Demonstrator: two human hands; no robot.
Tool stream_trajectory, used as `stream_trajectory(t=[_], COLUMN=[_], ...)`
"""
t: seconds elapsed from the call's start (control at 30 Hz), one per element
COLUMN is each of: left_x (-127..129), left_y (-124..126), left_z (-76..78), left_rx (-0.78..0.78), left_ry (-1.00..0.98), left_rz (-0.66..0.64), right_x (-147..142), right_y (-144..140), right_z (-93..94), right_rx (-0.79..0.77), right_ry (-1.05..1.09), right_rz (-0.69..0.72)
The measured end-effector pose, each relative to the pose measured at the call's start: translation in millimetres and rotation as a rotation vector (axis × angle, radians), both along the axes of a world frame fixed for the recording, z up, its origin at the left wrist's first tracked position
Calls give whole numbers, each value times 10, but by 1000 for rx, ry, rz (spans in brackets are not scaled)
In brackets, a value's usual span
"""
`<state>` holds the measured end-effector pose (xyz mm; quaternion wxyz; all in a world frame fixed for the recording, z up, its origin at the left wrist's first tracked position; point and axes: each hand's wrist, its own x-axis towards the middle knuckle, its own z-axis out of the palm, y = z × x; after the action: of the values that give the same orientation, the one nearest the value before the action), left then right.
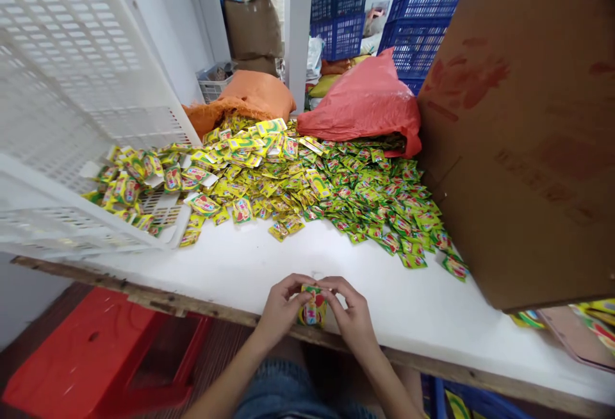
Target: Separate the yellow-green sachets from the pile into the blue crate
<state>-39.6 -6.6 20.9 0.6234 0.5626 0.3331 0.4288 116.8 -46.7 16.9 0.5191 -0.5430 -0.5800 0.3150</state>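
Observation:
My left hand (282, 309) and my right hand (352, 315) meet at the table's front edge. Between their fingertips they grip a small yellow-and-green printed box (312, 314), its front facing up at me. Fingers and thumbs of both hands pinch its upper end, so that end is partly hidden. Beyond the hands lies a wide heap of green sachets (379, 195). Yellow sachets (240, 182) are piled to their left, with several small printed boxes (271, 127) on top, some showing white flaps.
A white plastic crate (166, 230) lies tipped at left, with boxes in its mouth. An orange sack (259, 92) and a red bag (365, 98) stand behind the heap. A large cardboard box (519, 150) rises at right. A red stool (86, 355) is below the table edge.

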Motion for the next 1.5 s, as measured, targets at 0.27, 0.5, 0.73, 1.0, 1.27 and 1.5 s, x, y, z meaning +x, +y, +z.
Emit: stream_trajectory(t=[0.27,0.5,0.73,1.0,1.27,1.5], left_x=[34,40,57,89,-22,35], left_y=[-67,-63,-95,-47,-102,-173], left_z=[101,63,27,178,37,21], left_rx=[68,99,97,25,29,-23], left_ry=[122,129,142,198,106,19], left_rz=[96,129,165,167,100,156], right_x=[-87,-90,-130,-79,-103,-207], right_y=[-71,-53,-86,-31,-179,-193], right_z=[109,139,90,224,76,2], right_rx=[-59,-104,-42,-148,-109,-98], right_ry=[78,74,41,5,110,249], right_rz=[-48,-40,-78,-62,-44,-132])
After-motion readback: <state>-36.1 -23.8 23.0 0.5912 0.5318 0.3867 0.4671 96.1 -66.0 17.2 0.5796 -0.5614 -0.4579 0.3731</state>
